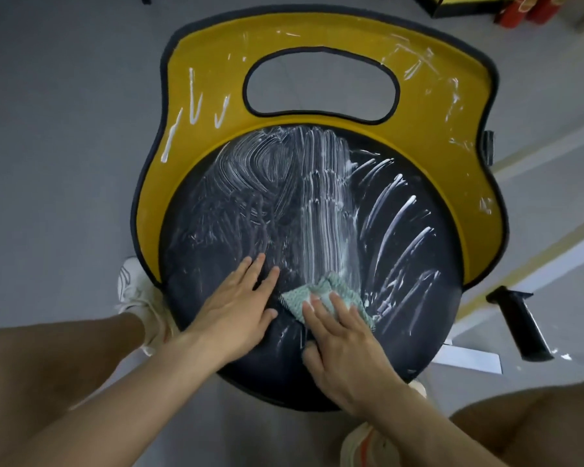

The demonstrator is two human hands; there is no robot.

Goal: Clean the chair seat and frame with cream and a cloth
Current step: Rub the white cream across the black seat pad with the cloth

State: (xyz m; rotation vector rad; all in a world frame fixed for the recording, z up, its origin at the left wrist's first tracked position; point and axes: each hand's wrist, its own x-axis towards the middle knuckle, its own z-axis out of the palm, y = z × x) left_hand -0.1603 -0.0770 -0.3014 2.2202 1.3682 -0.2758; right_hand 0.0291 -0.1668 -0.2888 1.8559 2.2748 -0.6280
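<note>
Your right hand (344, 345) presses the cloth (331, 291) onto the near part of the seat (199, 264), fingers laid straight over it and not curled round it. Your left hand (236, 308) rests flat just beside it, holding nothing. Unspread cream streaks (402, 224) lie ahead and to the right of the cloth, their long axes running near to far, so the right hand is nearer. More cream marks the frame (216, 62) beyond.

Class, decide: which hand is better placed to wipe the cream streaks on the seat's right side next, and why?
Right. The right hand presses the cloth on the seat, just beside those streaks; the left hand lies flat, holding nothing.
</note>
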